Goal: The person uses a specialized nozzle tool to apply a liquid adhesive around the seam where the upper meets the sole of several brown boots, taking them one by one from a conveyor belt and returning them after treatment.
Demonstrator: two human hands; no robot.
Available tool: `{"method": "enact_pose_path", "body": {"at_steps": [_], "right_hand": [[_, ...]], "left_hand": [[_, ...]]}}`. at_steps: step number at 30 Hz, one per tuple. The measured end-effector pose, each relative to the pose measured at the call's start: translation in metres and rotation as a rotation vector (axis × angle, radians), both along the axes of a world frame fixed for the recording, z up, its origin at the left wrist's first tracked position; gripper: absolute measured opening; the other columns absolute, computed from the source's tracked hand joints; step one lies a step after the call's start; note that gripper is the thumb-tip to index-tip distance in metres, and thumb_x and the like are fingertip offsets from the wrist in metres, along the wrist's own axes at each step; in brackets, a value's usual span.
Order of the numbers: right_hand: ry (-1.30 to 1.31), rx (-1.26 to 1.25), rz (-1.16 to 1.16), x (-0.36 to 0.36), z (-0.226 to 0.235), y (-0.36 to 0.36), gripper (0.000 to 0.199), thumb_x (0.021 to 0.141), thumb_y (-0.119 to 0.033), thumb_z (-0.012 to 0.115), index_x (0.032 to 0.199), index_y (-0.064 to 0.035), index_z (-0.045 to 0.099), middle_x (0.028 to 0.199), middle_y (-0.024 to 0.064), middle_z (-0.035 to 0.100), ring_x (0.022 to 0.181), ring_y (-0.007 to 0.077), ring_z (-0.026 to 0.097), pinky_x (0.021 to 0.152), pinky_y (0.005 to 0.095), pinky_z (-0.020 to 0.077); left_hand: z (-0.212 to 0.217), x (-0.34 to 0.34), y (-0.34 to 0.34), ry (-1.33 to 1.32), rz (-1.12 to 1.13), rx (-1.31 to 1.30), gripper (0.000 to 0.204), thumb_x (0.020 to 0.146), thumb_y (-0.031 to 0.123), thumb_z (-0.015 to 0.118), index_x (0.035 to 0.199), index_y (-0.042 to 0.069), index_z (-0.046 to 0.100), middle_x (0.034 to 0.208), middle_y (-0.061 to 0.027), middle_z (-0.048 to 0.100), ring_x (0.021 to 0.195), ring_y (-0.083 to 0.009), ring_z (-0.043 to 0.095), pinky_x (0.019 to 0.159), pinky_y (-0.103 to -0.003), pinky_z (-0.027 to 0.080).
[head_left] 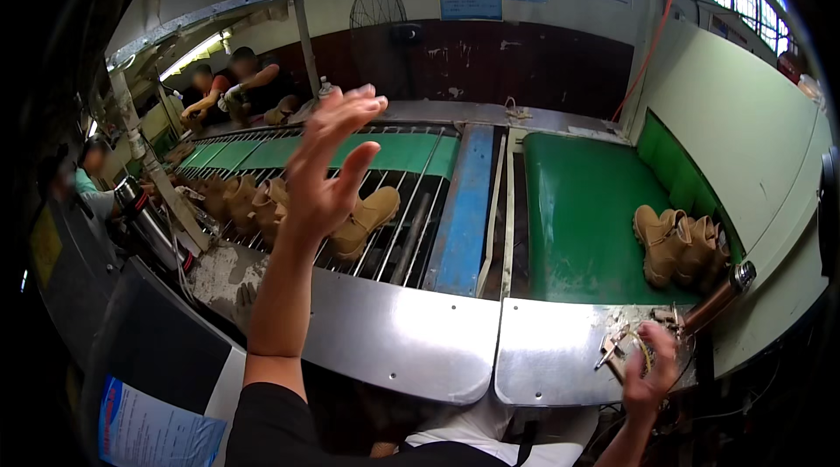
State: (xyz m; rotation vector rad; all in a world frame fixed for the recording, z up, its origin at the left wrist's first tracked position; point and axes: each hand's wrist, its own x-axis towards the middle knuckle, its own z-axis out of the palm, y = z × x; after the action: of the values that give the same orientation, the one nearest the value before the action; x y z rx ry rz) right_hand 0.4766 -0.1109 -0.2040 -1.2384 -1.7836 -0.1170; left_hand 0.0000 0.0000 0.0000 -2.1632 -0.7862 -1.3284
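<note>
My left hand point(331, 165) was raised high over the roller conveyor point(394, 231), palm turned toward me, fingers spread and slightly curled, gripping nothing. Directly behind it in the view lay a tan boot point(366, 220) on the metal rollers, its toe pointing right; the boot showed just to the right of my wrist and below my fingers. I could not tell how far above it my hand hung, but it did not look to be touching the boot. More tan boots point(241, 203) sat in a cluster on the rollers to the left of my forearm, close to that first boot.

My right hand point(650, 371) was low at the near right, resting at the edge of the steel apron plate point(560, 358). Its fingers were curled in toward a small tool with reddish handles point(611, 350) lying on the plate among scraps; whether they actually pinched it or a thin yellowish strand point(646, 353) beside it, I could not tell.

Beyond that hand, on the green belt point(577, 204), a pile of tan boots point(678, 248) lay against the belt's right wall, well apart from my left hand and near my right. A blue divider strip point(464, 204) ran between rollers and belt. Other people point(236, 86) worked at the far left end of the line.
</note>
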Motion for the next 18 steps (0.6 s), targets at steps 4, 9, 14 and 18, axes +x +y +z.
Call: {"method": "enact_pose_path", "body": {"at_steps": [4,9,14,18], "right_hand": [[-0.063,-0.171,-0.245,0.013,-0.081,-0.002,0.045,0.079,0.001,0.058,0.125,0.0039,0.055,0.129,0.0226,0.055,0.126,0.0408,0.047,0.109,0.0479,0.0349],[-0.054,-0.290,-0.443,0.011,-0.140,0.017,0.045,0.078,-0.006,0.057,0.122,0.0016,0.055,0.133,0.0201,0.052,0.127,0.0402,0.045,0.109,0.0471,0.0339],[-0.103,-0.288,-0.474,0.011,-0.130,0.016,0.038,0.079,-0.007,0.058,0.117,-0.0016,0.057,0.128,0.0151,0.055,0.124,0.0353,0.048,0.105,0.0462,0.0366],[-0.107,-0.297,-0.492,0.014,-0.126,0.006,0.040,0.079,-0.008,0.059,0.119,-0.0009,0.057,0.128,0.0152,0.055,0.124,0.0342,0.049,0.105,0.0450,0.0373]], "left_hand": [[-0.122,-0.101,0.131,-0.115,0.429,-0.534,0.064,0.088,0.020,0.068,0.144,0.008,0.041,0.148,-0.0173,0.041,0.136,-0.0364,0.040,0.111,-0.044,0.035],[-0.279,-0.218,0.208,-0.376,0.627,-0.965,0.074,0.069,0.041,0.082,0.131,0.010,0.057,0.122,-0.0152,0.064,0.111,-0.0304,0.062,0.095,-0.043,0.048],[-0.290,-0.198,0.195,-0.328,0.649,-0.765,0.016,0.085,0.006,0.066,0.101,0.005,0.067,0.095,-0.0123,0.071,0.087,-0.0266,0.068,0.078,-0.037,0.052],[-0.281,-0.153,0.158,-0.256,0.330,-0.774,0.015,0.083,-0.003,0.059,0.096,0.001,0.065,0.087,-0.0134,0.067,0.084,-0.0266,0.067,0.079,-0.036,0.051]]}}
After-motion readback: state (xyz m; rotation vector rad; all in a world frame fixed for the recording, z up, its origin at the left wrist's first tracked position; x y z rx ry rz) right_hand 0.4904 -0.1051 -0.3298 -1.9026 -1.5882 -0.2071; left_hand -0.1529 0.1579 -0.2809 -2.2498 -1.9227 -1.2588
